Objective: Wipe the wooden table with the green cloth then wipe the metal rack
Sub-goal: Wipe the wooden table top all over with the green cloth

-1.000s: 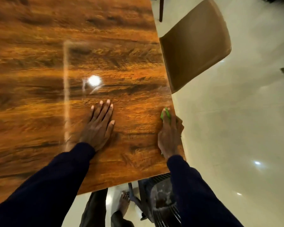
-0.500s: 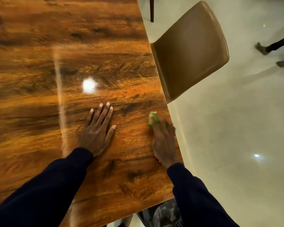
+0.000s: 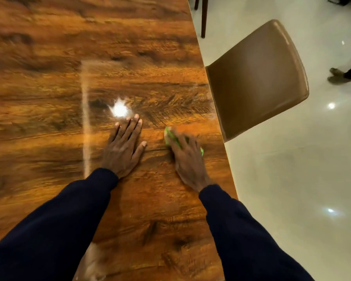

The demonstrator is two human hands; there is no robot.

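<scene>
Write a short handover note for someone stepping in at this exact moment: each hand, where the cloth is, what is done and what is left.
Left hand: open, flat on the wooden table, holding nothing.
Right hand: presses the green cloth flat to the table near its right edge, beside the brown chair.
Done: the cloth is on the table, mid-wipe; how much has been wiped cannot be told.
Left: finish the table, then wipe the metal rack, which is out of view.
</scene>
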